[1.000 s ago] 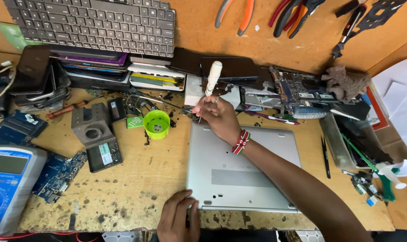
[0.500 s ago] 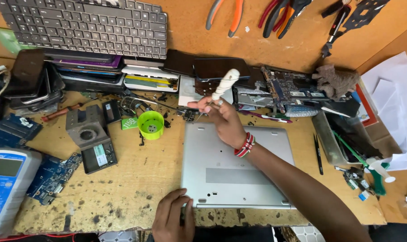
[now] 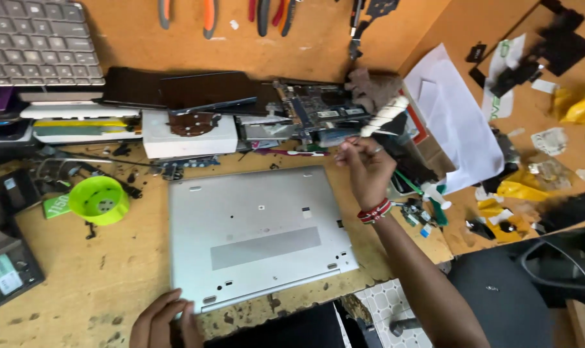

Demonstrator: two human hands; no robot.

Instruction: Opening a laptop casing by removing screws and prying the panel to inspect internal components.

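Observation:
A silver laptop [image 3: 260, 238] lies upside down on the worn wooden bench [image 3: 99, 290], its base plate facing up. My left hand [image 3: 163, 321] rests on its near left corner, fingers pressed on the edge. My right hand [image 3: 366, 166] is raised beyond the laptop's far right corner and grips a white-handled tool [image 3: 386, 116] that points up and to the right, toward the clutter at the back. A red and white beaded band sits on that wrist.
A green plastic cup [image 3: 99, 200] stands left of the laptop. Circuit boards [image 3: 318, 109], a white box [image 3: 189, 132] and stacked devices line the back. Pliers hang on the wall [image 3: 183, 13]. A keyboard [image 3: 41, 42] leans top left. A black chair [image 3: 518, 296] stands at the right.
My right hand has swung the white-handled tool from the laptop's far left side over to its far right. The view has shifted right. My left hand stays on the laptop's near edge.

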